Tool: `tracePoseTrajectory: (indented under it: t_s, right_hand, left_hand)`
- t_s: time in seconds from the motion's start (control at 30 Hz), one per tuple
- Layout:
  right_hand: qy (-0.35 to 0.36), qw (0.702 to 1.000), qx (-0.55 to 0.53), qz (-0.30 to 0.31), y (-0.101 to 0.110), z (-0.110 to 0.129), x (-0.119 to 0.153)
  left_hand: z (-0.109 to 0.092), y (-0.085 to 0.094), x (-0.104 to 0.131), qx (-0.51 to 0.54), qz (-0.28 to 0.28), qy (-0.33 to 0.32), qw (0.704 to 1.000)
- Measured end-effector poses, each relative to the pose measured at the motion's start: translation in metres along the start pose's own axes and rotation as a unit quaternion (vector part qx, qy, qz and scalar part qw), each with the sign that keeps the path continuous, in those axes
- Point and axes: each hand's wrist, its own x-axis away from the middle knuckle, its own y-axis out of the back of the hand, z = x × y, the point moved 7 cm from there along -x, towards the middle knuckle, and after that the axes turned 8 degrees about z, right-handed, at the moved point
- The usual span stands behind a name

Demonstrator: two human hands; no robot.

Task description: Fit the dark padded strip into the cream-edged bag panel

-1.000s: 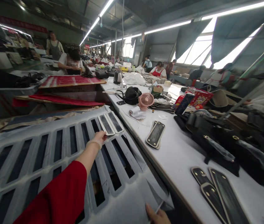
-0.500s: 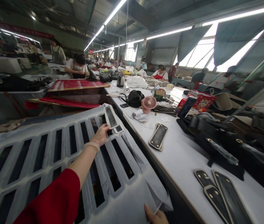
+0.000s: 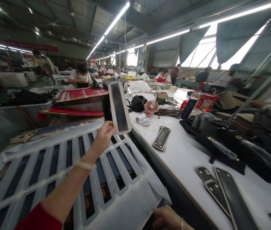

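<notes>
My left hand (image 3: pixel 104 136) holds a long dark strip with a pale border (image 3: pixel 119 107) upright, lifted off the white slotted sheet (image 3: pixel 61 179). A second such strip (image 3: pixel 121 137) still lies on the sheet just below it. My right hand (image 3: pixel 167 218) rests at the sheet's near right corner, touching its edge; whether it grips the corner I cannot tell. Similar dark strips lie on the white table, one pair (image 3: pixel 162 137) in the middle and several (image 3: pixel 221 193) near the front right.
On the long white table (image 3: pixel 188 153) stand a pink fan (image 3: pixel 151 107), black bags (image 3: pixel 224 140), a red box (image 3: pixel 205 101) and a kettle. Red boards (image 3: pixel 80 93) lie stacked behind the sheet. Other people work at tables farther back and at right.
My left hand has picked one strip off the slotted sheet and raised it upright. The other strip stayed on the sheet. My right hand stayed at the near corner.
</notes>
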Motion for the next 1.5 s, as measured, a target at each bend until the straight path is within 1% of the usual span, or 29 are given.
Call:
tracePoseTrajectory:
  t_s: [0.07,0.1,0.17,0.2,0.23,0.27,0.3,0.37,0.43,0.47,0.5,0.57,0.6,0.63,0.67,0.7,0.77,0.8,0.83,0.87,0.9,0.93,1.0,1.07,1.13,1.17,1.23,1.4,1.5]
  right_hand:
    - [0.021,0.999,0.021,-0.018,0.015,0.028,0.020]
    - [0.049,0.998,0.030,-0.028,0.020,0.047,0.032]
    - [0.139,0.989,0.035,-0.043,0.024,0.094,0.064]
    - [0.214,0.975,0.050,-0.043,0.021,0.121,0.084]
    - [0.269,0.959,0.074,-0.045,0.016,0.142,0.105]
    - [0.306,0.946,0.085,-0.059,0.012,0.159,0.126]
    - [0.333,0.938,0.087,-0.051,0.006,0.170,0.145]
    - [0.349,0.931,0.095,-0.054,-0.003,0.178,0.176]
    - [0.345,0.928,0.113,-0.084,-0.003,0.174,0.199]
    - [0.343,0.926,0.122,-0.102,0.000,0.169,0.209]
    - [0.344,0.923,0.129,-0.115,0.005,0.164,0.218]
    - [0.351,0.919,0.134,-0.121,0.015,0.154,0.235]
    - [0.357,0.917,0.135,-0.117,0.021,0.149,0.243]
    - [0.359,0.916,0.137,-0.113,0.028,0.144,0.252]
    - [0.358,0.916,0.139,-0.113,0.035,0.138,0.260]
    - [0.355,0.918,0.140,-0.112,0.042,0.131,0.268]
    - [0.348,0.919,0.141,-0.119,0.055,0.115,0.284]
    - [0.344,0.919,0.144,-0.126,0.061,0.107,0.292]
    - [0.342,0.918,0.150,-0.134,0.066,0.098,0.298]
    - [0.344,0.915,0.157,-0.141,0.069,0.091,0.304]
    - [0.347,0.911,0.165,-0.149,0.072,0.083,0.308]
    - [0.352,0.906,0.173,-0.157,0.074,0.077,0.311]
    - [0.368,0.894,0.187,-0.173,0.075,0.066,0.316]
    - [0.379,0.883,0.208,-0.183,0.073,0.058,0.318]
    - [0.390,0.872,0.232,-0.183,0.072,0.052,0.319]
    - [0.396,0.866,0.246,-0.181,0.071,0.048,0.319]
    - [0.405,0.851,0.279,-0.184,0.070,0.042,0.319]
    - [0.420,0.821,0.335,-0.193,0.068,0.027,0.320]
    - [0.444,0.800,0.352,-0.194,0.064,0.023,0.323]
  left_hand:
    - [-0.007,-0.014,0.045,-0.057,0.016,0.017,0.998]
    - [-0.010,-0.023,0.068,-0.083,0.014,0.023,0.996]
    - [-0.017,-0.044,0.114,-0.146,0.000,0.028,0.989]
    - [-0.023,-0.058,0.135,-0.217,0.000,0.017,0.976]
    - [-0.032,-0.075,0.155,-0.264,0.010,-0.010,0.964]
    - [-0.041,-0.096,0.173,-0.302,0.032,-0.049,0.952]
    - [-0.051,-0.117,0.191,-0.330,0.059,-0.093,0.938]
    - [-0.072,-0.156,0.224,-0.358,0.103,-0.180,0.911]
    - [-0.091,-0.183,0.249,-0.365,0.126,-0.239,0.891]
    - [-0.099,-0.194,0.257,-0.362,0.142,-0.253,0.886]
    - [-0.104,-0.202,0.264,-0.355,0.172,-0.259,0.882]
    - [-0.112,-0.213,0.274,-0.317,0.250,-0.250,0.880]
    - [-0.116,-0.215,0.278,-0.287,0.283,-0.246,0.882]
    - [-0.120,-0.212,0.281,-0.256,0.299,-0.243,0.887]
    - [-0.125,-0.205,0.282,-0.229,0.289,-0.244,0.897]
    - [-0.129,-0.195,0.282,-0.212,0.254,-0.247,0.911]
    - [-0.135,-0.166,0.282,-0.206,0.129,-0.240,0.940]
    - [-0.135,-0.151,0.282,-0.211,0.061,-0.221,0.950]
    - [-0.134,-0.138,0.281,-0.217,0.005,-0.194,0.957]
    - [-0.131,-0.129,0.280,-0.223,-0.026,-0.157,0.962]
    - [-0.127,-0.124,0.278,-0.227,-0.029,-0.116,0.966]
    - [-0.123,-0.124,0.275,-0.226,-0.010,-0.080,0.971]
    - [-0.118,-0.131,0.269,-0.206,0.060,-0.031,0.976]
    - [-0.113,-0.142,0.266,-0.164,0.126,0.003,0.978]
    - [-0.106,-0.150,0.264,-0.128,0.165,0.037,0.977]
    - [-0.103,-0.152,0.264,-0.118,0.175,0.049,0.976]
    - [-0.098,-0.153,0.265,-0.121,0.181,0.056,0.975]
    - [-0.080,-0.148,0.279,-0.196,0.171,0.069,0.963]
    - [-0.074,-0.143,0.287,-0.232,0.144,0.060,0.960]
